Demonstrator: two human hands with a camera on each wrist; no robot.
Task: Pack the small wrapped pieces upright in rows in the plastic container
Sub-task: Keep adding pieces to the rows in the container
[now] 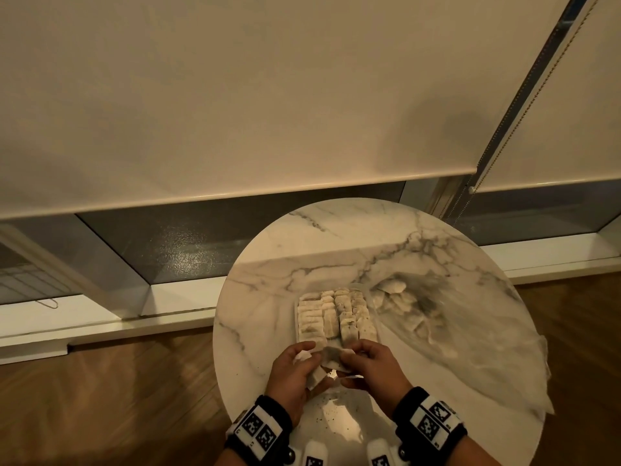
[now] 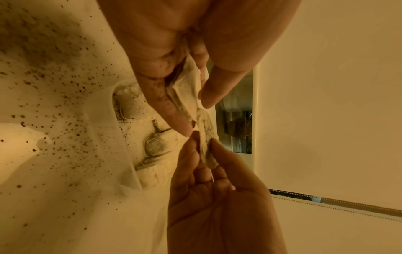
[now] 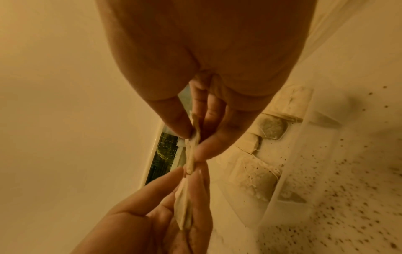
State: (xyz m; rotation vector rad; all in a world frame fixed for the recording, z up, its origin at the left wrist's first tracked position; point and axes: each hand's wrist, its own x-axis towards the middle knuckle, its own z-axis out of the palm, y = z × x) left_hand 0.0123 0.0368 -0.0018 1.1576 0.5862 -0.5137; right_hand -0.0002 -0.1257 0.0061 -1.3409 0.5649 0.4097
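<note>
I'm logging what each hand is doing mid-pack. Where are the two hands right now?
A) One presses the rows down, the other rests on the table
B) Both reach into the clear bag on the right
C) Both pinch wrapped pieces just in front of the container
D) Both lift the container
C: the left hand and right hand pinch wrapped pieces together, near the plastic container of upright rows.

1. My left hand [image 1: 291, 371]: knuckles up, thumb and fingers curled in a pinch, wrist in a black band with white coded tags.
2. My right hand [image 1: 371, 366]: mirrors the left, thumb [image 3: 174, 118] pressed toward index fingertip, banded alike.
3. Both hands: fingertips nearly touching each other, forearms converging from the near edge.
</note>
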